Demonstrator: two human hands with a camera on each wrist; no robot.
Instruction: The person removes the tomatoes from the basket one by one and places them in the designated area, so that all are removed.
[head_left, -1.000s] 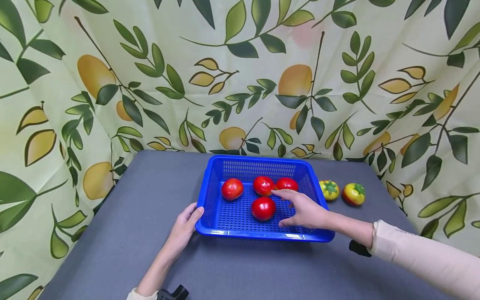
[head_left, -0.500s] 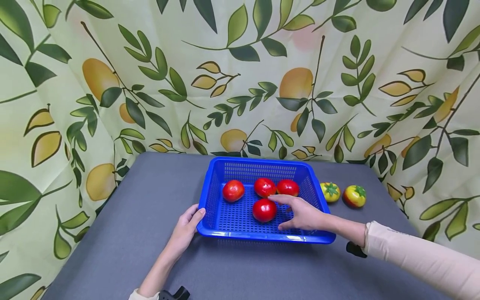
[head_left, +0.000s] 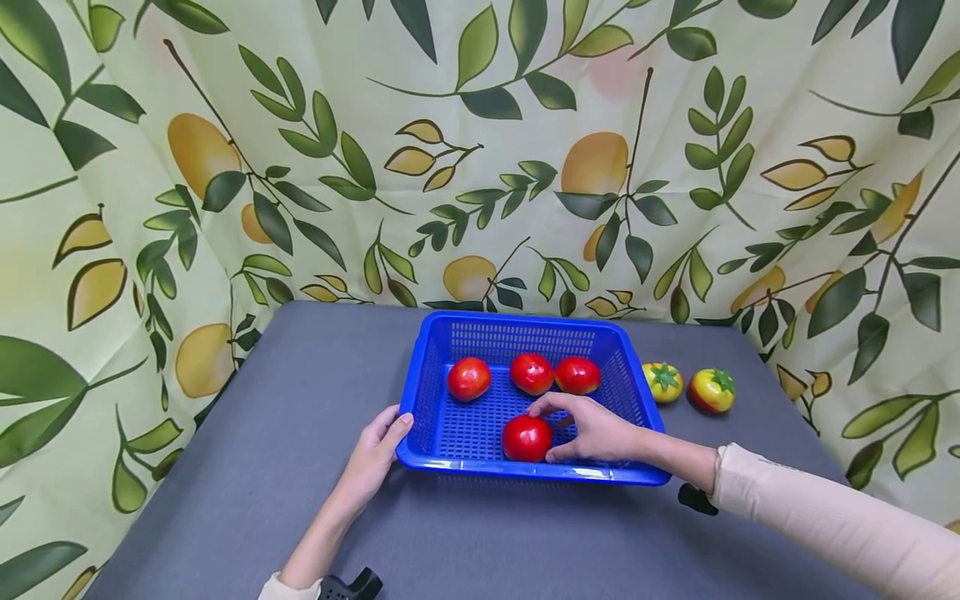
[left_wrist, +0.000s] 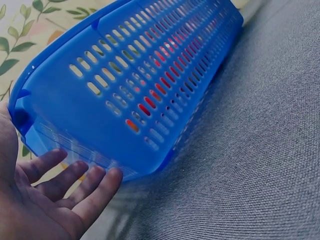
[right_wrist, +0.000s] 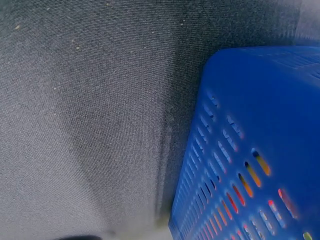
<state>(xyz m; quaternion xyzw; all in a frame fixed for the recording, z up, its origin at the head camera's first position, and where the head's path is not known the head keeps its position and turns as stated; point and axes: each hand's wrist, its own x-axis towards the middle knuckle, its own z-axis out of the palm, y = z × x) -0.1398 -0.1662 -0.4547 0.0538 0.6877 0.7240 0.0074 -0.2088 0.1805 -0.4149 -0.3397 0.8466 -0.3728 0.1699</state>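
Observation:
A blue perforated plastic basket [head_left: 487,468] sits on the grey table with several shiny red tomatoes inside. My left hand [head_left: 375,446] holds its left front corner, thumb over the rim and the other fingers outside the wall; the left wrist view shows those fingers [left_wrist: 85,192] beside the basket wall [left_wrist: 90,130]. Inside the basket, my right hand [head_left: 600,427] grips the front tomato [head_left: 525,439] from its right side with index finger and thumb. Behind it lie a left tomato [head_left: 469,380], a middle one [head_left: 532,373] and a right one [head_left: 577,376]. The right hand is hidden in the right wrist view.
Two yellow-and-red tomatoes with green tops, one nearer [head_left: 663,383] and one farther right [head_left: 712,391], lie on the table [head_left: 315,358] just right of the basket. A leaf-and-fruit patterned cloth [head_left: 480,167] hangs behind and at both sides.
My right hand has come down from above the tomatoes and closed on the front one, which has shifted slightly toward me. The left hand stays at the basket's corner.

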